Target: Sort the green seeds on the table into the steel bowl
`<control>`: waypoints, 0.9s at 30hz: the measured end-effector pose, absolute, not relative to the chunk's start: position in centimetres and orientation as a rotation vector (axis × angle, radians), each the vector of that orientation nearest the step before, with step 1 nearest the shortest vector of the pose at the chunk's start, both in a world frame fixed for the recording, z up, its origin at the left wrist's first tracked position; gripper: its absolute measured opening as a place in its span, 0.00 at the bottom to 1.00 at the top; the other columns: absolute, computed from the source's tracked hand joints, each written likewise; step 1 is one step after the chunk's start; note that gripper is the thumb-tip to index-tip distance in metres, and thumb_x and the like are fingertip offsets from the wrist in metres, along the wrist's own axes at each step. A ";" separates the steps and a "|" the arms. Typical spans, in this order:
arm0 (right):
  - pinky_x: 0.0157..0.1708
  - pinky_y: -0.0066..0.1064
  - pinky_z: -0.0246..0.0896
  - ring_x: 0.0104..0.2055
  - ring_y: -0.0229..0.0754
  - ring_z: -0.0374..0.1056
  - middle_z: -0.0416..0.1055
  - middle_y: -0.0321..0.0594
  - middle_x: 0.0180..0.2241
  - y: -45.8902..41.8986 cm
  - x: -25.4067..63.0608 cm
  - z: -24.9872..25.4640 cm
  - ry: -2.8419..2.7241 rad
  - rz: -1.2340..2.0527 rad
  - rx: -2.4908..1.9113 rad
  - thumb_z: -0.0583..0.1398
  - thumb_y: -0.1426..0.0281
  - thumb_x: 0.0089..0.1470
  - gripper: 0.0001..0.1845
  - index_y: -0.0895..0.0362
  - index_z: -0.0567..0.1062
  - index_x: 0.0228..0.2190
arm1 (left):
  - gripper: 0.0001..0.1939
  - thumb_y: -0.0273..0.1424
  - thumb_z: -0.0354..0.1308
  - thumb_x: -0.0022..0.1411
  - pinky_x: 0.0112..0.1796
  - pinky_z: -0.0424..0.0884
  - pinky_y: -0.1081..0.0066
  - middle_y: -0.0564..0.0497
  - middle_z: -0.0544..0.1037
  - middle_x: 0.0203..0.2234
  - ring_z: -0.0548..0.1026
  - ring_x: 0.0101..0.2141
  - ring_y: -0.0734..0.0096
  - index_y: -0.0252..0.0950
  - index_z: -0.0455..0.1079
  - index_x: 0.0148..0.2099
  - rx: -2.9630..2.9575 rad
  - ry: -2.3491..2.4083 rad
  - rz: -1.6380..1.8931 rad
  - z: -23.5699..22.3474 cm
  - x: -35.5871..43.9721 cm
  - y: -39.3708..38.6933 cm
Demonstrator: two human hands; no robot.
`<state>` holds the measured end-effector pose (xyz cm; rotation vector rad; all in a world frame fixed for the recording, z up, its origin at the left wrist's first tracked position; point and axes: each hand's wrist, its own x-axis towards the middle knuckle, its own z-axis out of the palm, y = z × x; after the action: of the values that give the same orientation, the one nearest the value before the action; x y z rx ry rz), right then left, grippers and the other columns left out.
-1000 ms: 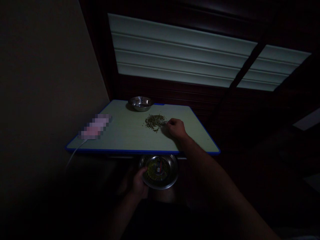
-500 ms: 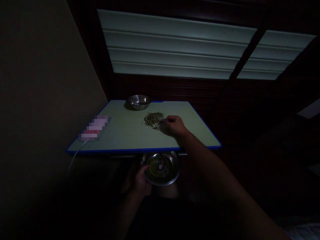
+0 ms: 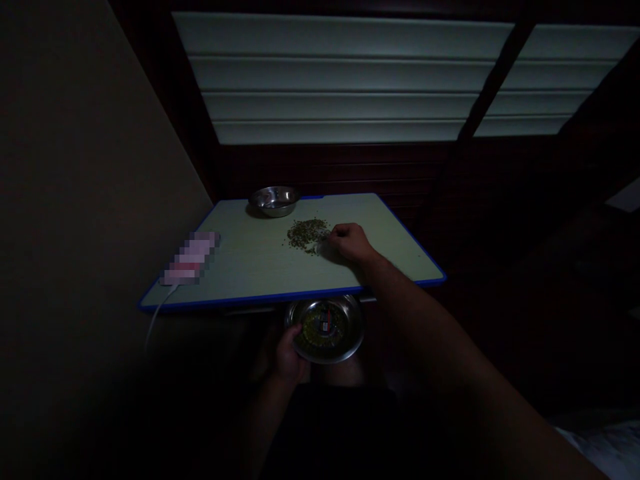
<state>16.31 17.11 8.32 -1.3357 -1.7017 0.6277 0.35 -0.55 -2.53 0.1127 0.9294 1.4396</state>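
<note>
My left hand grips the left rim of a shiny metal bowl, thumb over the edge, below the table's near side. Small green grains lie in this bowl, around a patch with a dark and red label or reflection that I cannot make out. On the table, my right hand is closed at the right edge of a loose pile of small greenish-brown grains, like mung beans. Its fingertips are pinched together; a pale blur shows beside them, and what they hold is too dark to tell.
The pale table has a blue edge. A second metal bowl stands at its back. A blurred-out pink phone-like object with a white cable lies at the left. Behind are dark wood and pale slatted panels.
The view has tilted and shifted slightly. My right hand stays at the pile's right edge with its fingers closed, and my left hand still holds the bowl.
</note>
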 end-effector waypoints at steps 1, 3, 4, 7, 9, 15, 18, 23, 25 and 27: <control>0.28 0.28 0.54 0.25 0.36 0.60 0.64 0.32 0.18 17.1 16.3 8.3 -1.706 0.637 -1.333 0.56 0.69 0.39 0.07 0.58 0.72 0.18 | 0.12 0.30 0.62 0.46 0.50 0.73 0.58 0.44 0.84 0.32 0.79 0.46 0.49 0.34 0.78 0.35 0.119 0.933 1.436 -2.5 0.4 -0.6; 0.28 0.28 0.54 0.24 0.36 0.60 0.64 0.32 0.18 17.1 16.3 8.3 -1.713 0.655 -1.326 0.56 0.69 0.39 0.07 0.59 0.72 0.18 | 0.12 0.31 0.61 0.47 0.50 0.73 0.56 0.44 0.84 0.32 0.79 0.47 0.48 0.35 0.78 0.36 0.136 0.941 1.437 -2.6 0.4 -0.6; 0.27 0.27 0.54 0.24 0.35 0.60 0.64 0.32 0.18 17.2 16.3 8.3 -1.715 0.660 -1.323 0.56 0.69 0.40 0.07 0.59 0.72 0.18 | 0.12 0.31 0.61 0.47 0.50 0.72 0.55 0.45 0.84 0.32 0.79 0.48 0.48 0.35 0.78 0.36 0.148 0.944 1.440 -2.6 0.4 -0.6; 0.27 0.27 0.53 0.25 0.36 0.60 0.65 0.33 0.18 17.3 16.4 8.1 -1.713 0.626 -1.327 0.56 0.69 0.40 0.08 0.59 0.73 0.19 | 0.13 0.31 0.62 0.47 0.52 0.71 0.55 0.45 0.84 0.34 0.78 0.49 0.49 0.36 0.78 0.37 0.172 0.947 1.458 -2.7 0.4 -0.6; 0.27 0.27 0.53 0.25 0.36 0.61 0.65 0.33 0.18 17.4 16.5 8.0 -1.701 0.581 -1.339 0.56 0.69 0.40 0.08 0.59 0.73 0.19 | 0.12 0.31 0.62 0.47 0.52 0.71 0.55 0.45 0.84 0.34 0.78 0.49 0.49 0.35 0.78 0.37 0.166 0.945 1.465 -2.6 0.4 -0.6; 0.29 0.28 0.56 0.26 0.37 0.63 0.68 0.35 0.20 17.6 16.6 8.1 -1.628 0.563 -1.359 0.57 0.68 0.41 0.08 0.59 0.75 0.20 | 0.11 0.29 0.60 0.47 0.51 0.72 0.55 0.45 0.84 0.32 0.79 0.48 0.49 0.36 0.79 0.35 0.123 0.959 1.446 -2.1 0.5 -0.6; 0.30 0.29 0.56 0.26 0.37 0.62 0.68 0.35 0.20 17.5 16.5 8.2 -1.653 0.561 -1.368 0.57 0.69 0.40 0.08 0.59 0.75 0.20 | 0.10 0.29 0.60 0.47 0.51 0.72 0.56 0.46 0.84 0.31 0.80 0.46 0.50 0.36 0.78 0.34 0.113 0.976 1.460 -1.8 0.6 -0.6; 0.28 0.28 0.53 0.25 0.36 0.60 0.64 0.33 0.18 17.4 16.5 8.2 -1.661 0.624 -1.344 0.56 0.68 0.40 0.08 0.59 0.73 0.19 | 0.09 0.28 0.60 0.47 0.50 0.73 0.56 0.46 0.84 0.30 0.80 0.46 0.50 0.36 0.78 0.33 0.091 0.969 1.448 -1.6 0.6 -0.6; 0.28 0.29 0.53 0.25 0.36 0.60 0.63 0.33 0.18 17.4 16.5 8.1 -1.666 0.603 -1.344 0.56 0.68 0.40 0.08 0.59 0.73 0.18 | 0.11 0.28 0.60 0.47 0.50 0.73 0.56 0.46 0.84 0.30 0.79 0.46 0.49 0.36 0.78 0.35 0.092 0.955 1.451 -1.5 0.6 -0.7; 0.28 0.29 0.53 0.25 0.36 0.59 0.63 0.33 0.18 17.4 16.5 8.1 -1.678 0.588 -1.352 0.56 0.67 0.40 0.08 0.58 0.73 0.18 | 0.11 0.28 0.60 0.47 0.50 0.73 0.56 0.47 0.84 0.30 0.80 0.45 0.50 0.36 0.78 0.36 0.092 0.953 1.456 -1.5 0.6 -0.6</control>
<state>16.51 17.42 8.09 -1.3521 -1.6777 0.5882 0.56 -0.64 -1.54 0.0923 0.9528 1.4561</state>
